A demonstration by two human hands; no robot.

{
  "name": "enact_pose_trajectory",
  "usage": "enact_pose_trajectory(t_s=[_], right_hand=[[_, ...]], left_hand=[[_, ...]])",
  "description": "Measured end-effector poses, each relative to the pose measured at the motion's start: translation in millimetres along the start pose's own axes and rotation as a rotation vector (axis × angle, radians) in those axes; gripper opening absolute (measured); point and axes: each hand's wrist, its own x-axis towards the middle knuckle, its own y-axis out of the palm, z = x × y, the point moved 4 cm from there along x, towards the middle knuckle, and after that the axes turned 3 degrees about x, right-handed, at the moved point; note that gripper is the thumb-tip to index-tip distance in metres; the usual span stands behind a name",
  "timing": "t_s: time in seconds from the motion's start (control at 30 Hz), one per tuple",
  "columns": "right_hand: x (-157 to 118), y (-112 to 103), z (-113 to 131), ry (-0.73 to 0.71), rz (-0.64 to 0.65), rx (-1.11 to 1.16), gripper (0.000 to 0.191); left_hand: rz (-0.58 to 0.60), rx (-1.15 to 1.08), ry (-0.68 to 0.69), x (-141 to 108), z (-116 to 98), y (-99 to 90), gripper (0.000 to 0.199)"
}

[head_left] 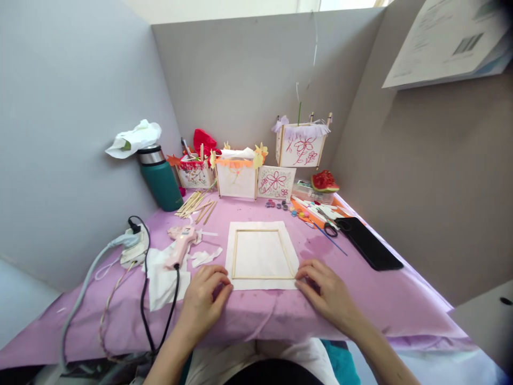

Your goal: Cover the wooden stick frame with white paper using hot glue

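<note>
A sheet of white paper [262,251] lies flat on the purple-covered table in front of me. A square frame of thin wooden sticks [264,277] rests on it, set in from the paper's edges. My left hand [206,294] is at the paper's lower left corner, its thumb and fingertips closed on the edge. At the lower right corner my right hand [324,291] does the same, thumb and curled fingers meeting at the edge. A pink hot glue gun [182,246] lies left of the paper, on white tissue [158,286].
Loose wooden sticks [202,208] lie behind the glue gun, near a teal bottle [162,184]. Decorated paper lanterns [237,179] stand at the back. Scissors [331,230] and a black phone [368,243] are on the right. A power strip [134,248] with cables sits at left.
</note>
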Motion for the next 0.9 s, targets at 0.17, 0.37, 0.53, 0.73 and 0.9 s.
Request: enact_pose_trajectory(t_s=[0.17, 0.37, 0.53, 0.73, 0.9], right_hand=[[-0.6, 1.7, -3.1, -0.002, 0.010, -0.003, 0.007], [-0.4, 2.0, -4.1, 0.020, -0.008, -0.038, 0.007], [0.6, 0.2, -0.7, 0.008, 0.005, -0.031, 0.011], [0.6, -2.3, 2.1, -0.001, 0.011, 0.017, 0.014], [-0.1, -2.7, 2.1, 0.008, -0.003, 0.044, 0.015]], left_hand=[[0.011, 0.011, -0.020, -1.1, -2.0, -0.8, 0.006], [-0.010, 0.056, 0.003, -1.8, -4.4, -2.9, 0.014], [-0.017, 0.072, 0.017, -2.6, -6.5, -3.0, 0.014], [-0.016, 0.060, 0.020, -2.6, -3.7, -0.9, 0.014], [-0.039, 0.078, 0.027, -2.6, -2.4, 0.6, 0.011]])
